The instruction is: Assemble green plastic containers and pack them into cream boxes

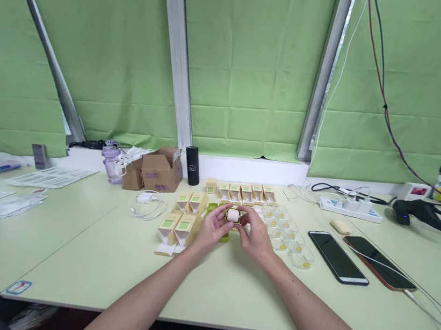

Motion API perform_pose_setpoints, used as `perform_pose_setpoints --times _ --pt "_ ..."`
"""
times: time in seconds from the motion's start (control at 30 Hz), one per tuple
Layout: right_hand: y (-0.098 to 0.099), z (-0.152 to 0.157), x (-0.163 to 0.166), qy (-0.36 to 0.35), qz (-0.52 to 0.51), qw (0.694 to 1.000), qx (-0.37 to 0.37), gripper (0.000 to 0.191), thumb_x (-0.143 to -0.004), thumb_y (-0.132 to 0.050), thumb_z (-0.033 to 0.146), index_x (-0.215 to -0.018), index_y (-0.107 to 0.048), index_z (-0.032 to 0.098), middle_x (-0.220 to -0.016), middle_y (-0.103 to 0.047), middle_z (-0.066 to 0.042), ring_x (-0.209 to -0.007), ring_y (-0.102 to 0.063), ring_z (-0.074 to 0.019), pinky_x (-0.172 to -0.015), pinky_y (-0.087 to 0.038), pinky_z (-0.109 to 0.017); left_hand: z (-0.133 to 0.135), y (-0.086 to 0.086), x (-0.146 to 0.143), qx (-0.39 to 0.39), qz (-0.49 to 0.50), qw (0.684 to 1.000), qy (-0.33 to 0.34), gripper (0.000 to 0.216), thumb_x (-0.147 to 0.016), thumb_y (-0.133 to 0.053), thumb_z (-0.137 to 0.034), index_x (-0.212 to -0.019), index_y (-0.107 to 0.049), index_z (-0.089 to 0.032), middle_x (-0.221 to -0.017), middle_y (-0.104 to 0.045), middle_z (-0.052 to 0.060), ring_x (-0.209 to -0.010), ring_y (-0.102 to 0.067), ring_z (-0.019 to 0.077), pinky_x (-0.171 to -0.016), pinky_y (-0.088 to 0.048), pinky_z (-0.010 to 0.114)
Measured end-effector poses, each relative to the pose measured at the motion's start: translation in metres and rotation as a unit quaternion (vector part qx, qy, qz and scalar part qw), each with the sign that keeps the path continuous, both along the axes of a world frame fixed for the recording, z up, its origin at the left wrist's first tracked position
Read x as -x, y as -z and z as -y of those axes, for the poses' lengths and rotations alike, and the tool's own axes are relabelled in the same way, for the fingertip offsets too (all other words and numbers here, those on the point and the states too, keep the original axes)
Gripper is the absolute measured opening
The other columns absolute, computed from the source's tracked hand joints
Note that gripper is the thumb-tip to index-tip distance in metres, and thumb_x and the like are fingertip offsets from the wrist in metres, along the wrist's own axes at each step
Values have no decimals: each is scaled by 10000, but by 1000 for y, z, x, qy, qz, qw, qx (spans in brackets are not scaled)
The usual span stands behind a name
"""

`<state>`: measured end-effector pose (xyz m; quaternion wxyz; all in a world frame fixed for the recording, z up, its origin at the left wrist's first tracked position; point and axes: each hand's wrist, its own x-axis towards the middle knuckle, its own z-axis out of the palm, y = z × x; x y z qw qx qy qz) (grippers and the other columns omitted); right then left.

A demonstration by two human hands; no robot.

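Note:
Both my hands meet over the middle of the pale green table [82,255]. My left hand [212,229] and my right hand [254,234] are closed from either side on a small white rounded case [233,215] that sits in a dark-rimmed yellow-green holder. Under my left hand lies a green tray [212,207]. Small tan boxes with green labels [180,227] stand open just left of my hands. A row of the same boxes [241,191] stands behind them. Clear plastic shells with yellow bits [287,239] lie to the right.
Two phones [338,257] lie at the right, one on a cable. A power strip [351,208] and black gear [421,213] sit at back right. A brown cardboard box [160,170], black cylinder [192,165], purple bottle [110,164] and white cable [148,204] are at back left; plastic trays [50,176] at far left.

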<state>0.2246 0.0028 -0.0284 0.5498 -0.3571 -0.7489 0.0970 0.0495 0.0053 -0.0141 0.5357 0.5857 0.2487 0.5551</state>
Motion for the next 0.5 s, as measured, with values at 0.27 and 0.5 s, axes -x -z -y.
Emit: perform_pose_setpoints --times 0.27,0.5 --pt "-8 -3 2 -83 -190 971 118 381 -902 -708 327 -1254 -573 267 -1111 -681 -58 -900 -655 -200 -794 -615 -370 5 -6 9 -46 -97 989 -103 481 -955 -719 -440 -1346 -605 -186 -1285 -721 169 -826 -773 202 -682 -589 293" --pt "-15 -4 1 -183 -290 912 224 501 -808 -824 522 -1172 -614 250 -933 -713 -31 -753 -663 -183 -670 -622 -340 8 -7 11 -214 -250 910 -253 412 -985 -609 -173 -1388 -585 -253 -1285 -703 108 -1196 -677 246 -1010 -554 411"
